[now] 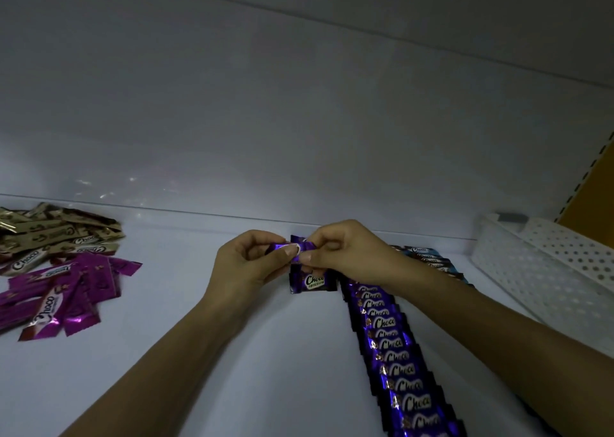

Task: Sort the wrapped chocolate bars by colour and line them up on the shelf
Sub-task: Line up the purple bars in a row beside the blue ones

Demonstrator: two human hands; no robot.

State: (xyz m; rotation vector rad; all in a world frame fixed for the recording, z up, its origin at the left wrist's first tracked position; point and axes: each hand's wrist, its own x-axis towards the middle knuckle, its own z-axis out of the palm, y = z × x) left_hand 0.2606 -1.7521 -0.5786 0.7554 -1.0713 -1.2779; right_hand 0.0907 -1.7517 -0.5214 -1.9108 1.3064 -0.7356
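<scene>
**Both hands pinch one violet bar above a new row**

Left hand (246, 263) and right hand (342, 250) meet near the back of the shelf (232, 353). Each pinches one end of a single violet bar (286, 247) between thumb and fingertips. The bar is held roughly level just above a short row (310, 282) of the same colour.

The bar looks small and light. Its foil wrapper is probably slick and crinkly, with floppy crimped ends, and the chocolate inside is likely stiff but could snap. A hold on the firm long edges, rather than the end flaps, should set it down squarely.

Just to the right, a long row (398, 363) of overlapping violet bars runs toward the front. Some blue bars (428, 257) lie behind it, and a white basket (545, 270) stands beyond. Well apart on the left lie a loose magenta pile (63, 293) and a gold pile (50, 234).
</scene>
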